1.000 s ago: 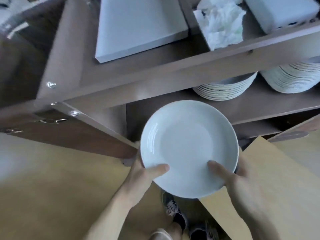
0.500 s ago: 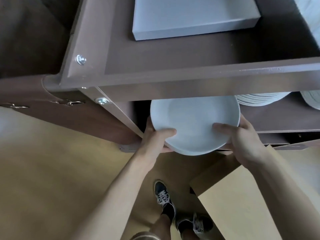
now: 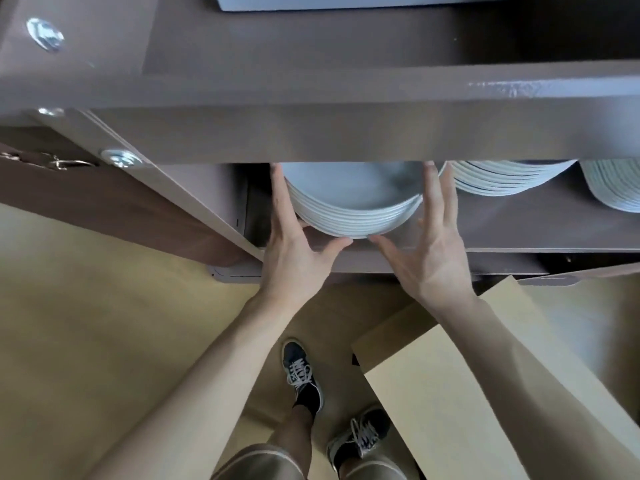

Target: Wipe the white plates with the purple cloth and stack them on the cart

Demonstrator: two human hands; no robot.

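On the cart's (image 3: 311, 133) lower shelf (image 3: 519, 223), stacking looks finished.
White plates (image 3: 353, 216) sit piled there; left hand (image 3: 294, 251) and right hand (image 3: 429, 258) flank them, fingers straight, holding nothing. Next probably calls for fetching another plate.

Far half of left stack (image 3: 349, 211) hidden under top shelf (image 3: 346, 133); same w/ mid stack (image 3: 502, 180). Right stack (image 3: 613, 188) cut by frame edge. Box (image 3: 346, 1) up top mostly out of frame.

Glossy, smooth white glazed plates (image 3: 349, 209) inside the cart (image 3: 311, 133); brown painted finish on it, smooth with a faint sheen; shiny metal bolts (image 3: 120, 157) at its left corner; matt beige board (image 3: 450, 393) below it
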